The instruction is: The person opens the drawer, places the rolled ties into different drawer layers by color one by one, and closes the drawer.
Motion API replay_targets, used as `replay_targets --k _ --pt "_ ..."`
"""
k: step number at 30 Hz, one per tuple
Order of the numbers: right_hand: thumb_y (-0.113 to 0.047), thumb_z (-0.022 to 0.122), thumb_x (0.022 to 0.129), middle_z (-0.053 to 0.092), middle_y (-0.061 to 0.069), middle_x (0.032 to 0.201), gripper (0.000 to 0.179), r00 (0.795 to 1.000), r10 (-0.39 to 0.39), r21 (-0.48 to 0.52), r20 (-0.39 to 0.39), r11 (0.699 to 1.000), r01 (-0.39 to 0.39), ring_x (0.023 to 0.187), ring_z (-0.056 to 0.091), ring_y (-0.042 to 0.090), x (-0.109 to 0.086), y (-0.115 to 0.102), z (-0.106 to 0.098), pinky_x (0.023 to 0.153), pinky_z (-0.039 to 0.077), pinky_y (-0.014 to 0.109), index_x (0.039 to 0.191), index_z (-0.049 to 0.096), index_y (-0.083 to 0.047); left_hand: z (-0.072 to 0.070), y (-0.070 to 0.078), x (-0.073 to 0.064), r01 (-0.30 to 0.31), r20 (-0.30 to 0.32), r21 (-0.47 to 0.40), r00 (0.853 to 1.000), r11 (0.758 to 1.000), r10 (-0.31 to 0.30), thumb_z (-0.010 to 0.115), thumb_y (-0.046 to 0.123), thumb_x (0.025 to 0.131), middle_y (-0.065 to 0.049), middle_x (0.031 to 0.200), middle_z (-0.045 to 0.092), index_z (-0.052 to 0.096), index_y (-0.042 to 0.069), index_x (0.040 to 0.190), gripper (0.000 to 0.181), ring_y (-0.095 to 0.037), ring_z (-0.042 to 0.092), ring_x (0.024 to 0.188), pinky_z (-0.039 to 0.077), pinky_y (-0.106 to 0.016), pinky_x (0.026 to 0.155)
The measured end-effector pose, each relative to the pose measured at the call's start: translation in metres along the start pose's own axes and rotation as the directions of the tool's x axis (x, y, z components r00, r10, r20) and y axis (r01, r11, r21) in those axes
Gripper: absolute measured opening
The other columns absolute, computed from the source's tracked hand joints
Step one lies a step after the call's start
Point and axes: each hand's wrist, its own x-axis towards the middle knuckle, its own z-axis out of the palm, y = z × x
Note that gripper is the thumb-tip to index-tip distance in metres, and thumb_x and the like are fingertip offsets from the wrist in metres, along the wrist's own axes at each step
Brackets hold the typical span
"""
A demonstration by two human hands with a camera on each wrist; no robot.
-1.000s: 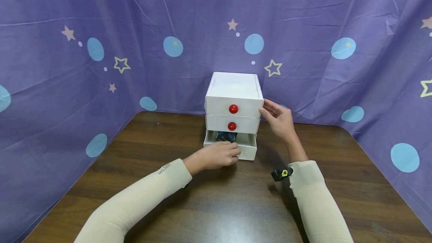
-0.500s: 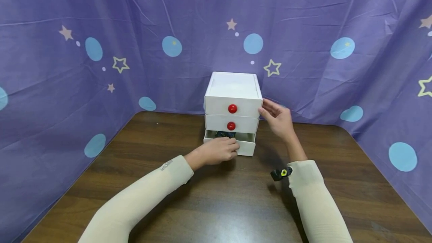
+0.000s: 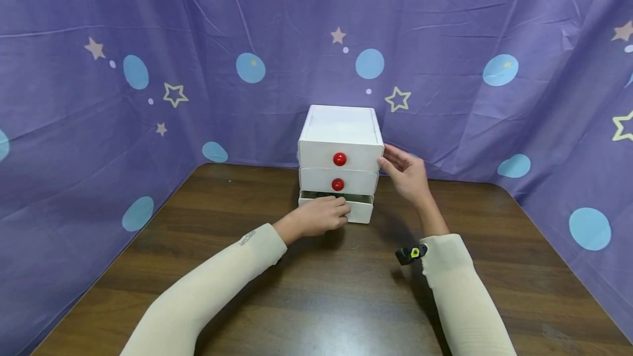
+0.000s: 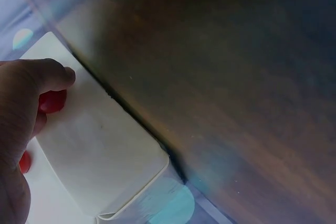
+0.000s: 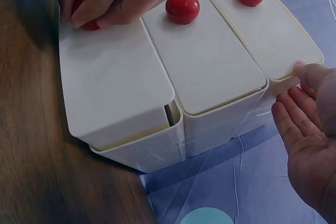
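Note:
A white three-drawer unit (image 3: 341, 125) stands on the table, its bottom drawer (image 3: 362, 213) pulled partway out. My left hand (image 3: 320, 216) pinches that drawer's red knob (image 4: 53, 102) between thumb and fingers, covering it in the head view. Inside the drawer only a dark sliver of something (image 3: 326, 195) shows behind the hand. My right hand (image 3: 408, 178) rests against the unit's right side near the top. Its thumb touches the front corner of the top drawer (image 5: 286, 40), with the other fingers extended along the side wall.
The middle drawer (image 5: 215, 61) and the top drawer are closed, each with a red knob. A purple patterned curtain (image 3: 277, 120) hangs close behind the unit and along both sides. Brown wooden table (image 3: 316, 301) extends in front.
My left hand has pushed the bottom drawer further into the unit, so less of its inside and the dark blue thing in it shows. The right hand keeps its place.

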Motion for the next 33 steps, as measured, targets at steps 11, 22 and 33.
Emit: replay_targets --k 11,22,33 --pt "0.008 0.067 0.095 0.061 0.036 0.127 0.040 1.000 0.007 0.037 -0.002 0.999 -0.007 0.106 0.066 0.005 0.001 0.003 0.000 0.090 0.054 0.017 0.132 0.058 0.017 0.009 -0.005 0.004 0.016 -0.031 -0.010 0.999 1.000 -0.016 0.066 0.008 0.094 -0.001 0.100 0.059 0.072 0.016 0.095 0.010 -0.021 0.053 0.096 0.050 -0.031 0.083" --pt "0.007 0.068 0.094 0.062 0.034 0.127 0.040 1.000 0.006 0.030 -0.002 1.000 -0.005 0.107 0.066 0.006 0.002 0.003 0.000 0.091 0.054 0.018 0.132 0.058 0.017 0.012 -0.010 0.007 0.025 -0.020 0.007 0.999 1.000 -0.025 0.066 0.009 0.096 -0.002 0.103 0.060 0.074 0.016 0.099 0.011 -0.021 0.053 0.097 0.050 -0.030 0.081" --pt "0.006 0.068 0.094 0.063 0.033 0.127 0.040 1.000 0.010 0.015 -0.003 1.000 -0.010 0.105 0.066 0.002 0.002 0.003 -0.001 0.090 0.054 0.017 0.132 0.059 0.016 0.016 -0.011 0.008 0.004 -0.008 0.117 1.000 0.993 -0.003 0.061 0.014 0.100 0.000 0.105 0.060 0.073 0.019 0.100 0.014 -0.021 0.052 0.101 0.050 -0.028 0.079"
